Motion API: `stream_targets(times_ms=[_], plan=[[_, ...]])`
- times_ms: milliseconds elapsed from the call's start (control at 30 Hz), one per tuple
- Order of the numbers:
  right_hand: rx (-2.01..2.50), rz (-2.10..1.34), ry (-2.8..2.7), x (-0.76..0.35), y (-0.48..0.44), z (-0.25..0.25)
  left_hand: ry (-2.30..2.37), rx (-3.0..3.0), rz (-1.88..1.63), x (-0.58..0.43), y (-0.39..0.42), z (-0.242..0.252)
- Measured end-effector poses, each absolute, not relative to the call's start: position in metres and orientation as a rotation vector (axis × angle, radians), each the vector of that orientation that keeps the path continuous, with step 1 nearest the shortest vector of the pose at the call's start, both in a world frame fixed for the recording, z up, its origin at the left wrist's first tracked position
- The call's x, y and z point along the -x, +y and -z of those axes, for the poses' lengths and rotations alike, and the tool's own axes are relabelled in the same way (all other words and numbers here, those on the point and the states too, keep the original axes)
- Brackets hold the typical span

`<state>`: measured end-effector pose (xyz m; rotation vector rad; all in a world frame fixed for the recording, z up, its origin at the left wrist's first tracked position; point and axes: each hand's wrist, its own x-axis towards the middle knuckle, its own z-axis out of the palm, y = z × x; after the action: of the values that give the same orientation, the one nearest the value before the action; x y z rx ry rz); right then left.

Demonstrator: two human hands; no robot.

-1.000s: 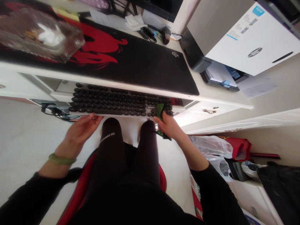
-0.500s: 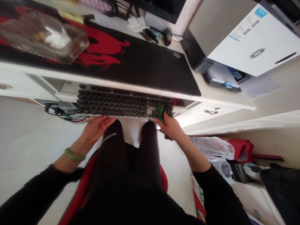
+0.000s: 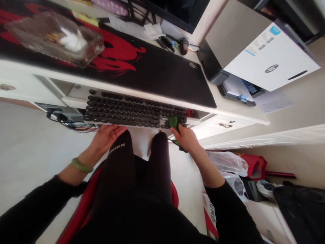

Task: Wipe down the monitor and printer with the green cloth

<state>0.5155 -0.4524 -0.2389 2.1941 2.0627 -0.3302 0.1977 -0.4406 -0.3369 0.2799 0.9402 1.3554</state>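
Note:
A black keyboard with round keys [image 3: 124, 112] lies below the desk's front edge, above my knees. My left hand [image 3: 108, 135] is palm up at the keyboard's lower left edge, its fingertips at or under that edge and the fingers stretched out. At the right end, my right hand [image 3: 185, 136] grips a green cloth [image 3: 174, 122]. Part of the cloth rests on the keys at the right, and another part hangs below the hand. Whether the left fingertips bear the keyboard cannot be made out.
On the desk are a black and red mat [image 3: 162, 71], a glass ashtray [image 3: 56, 40] with white tissue, a monitor [image 3: 177, 13] and a white printer [image 3: 271, 57]. Cables [image 3: 68, 123] hang at the left. Plastic bags [image 3: 228, 162] lie at the lower right.
The view has shifted a little. The green cloth has spread or turned slightly over the keys at the right; my left hand stays by the keyboard's edge.

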Motion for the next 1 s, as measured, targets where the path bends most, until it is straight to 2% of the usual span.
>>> stream_targets(times_ms=[267,500,633,733,867,1000], plan=[[-2.103,0.413,2.331,-0.477,-0.437,0.237,0.937,-0.266,-1.366,-0.200,-0.442,0.326],[-2.219,0.334,2.110,-0.530,-0.467,0.244,0.928,-0.261,-1.369,-0.199,-0.443,0.327],[-2.238,0.587,2.153,-0.541,-0.490,0.246,0.953,-0.232,-1.380,-0.201,-0.442,0.323],[-2.426,0.711,2.265,-0.551,-0.488,0.244,0.956,-0.240,-1.382,-0.201,-0.441,0.323],[-2.695,0.265,2.560,-0.573,-0.448,0.251,0.930,-0.272,-1.391,-0.198,-0.440,0.327],[-2.969,0.010,2.390,-0.576,-0.399,0.266,0.931,-0.278,-1.387,-0.197,-0.440,0.329]])
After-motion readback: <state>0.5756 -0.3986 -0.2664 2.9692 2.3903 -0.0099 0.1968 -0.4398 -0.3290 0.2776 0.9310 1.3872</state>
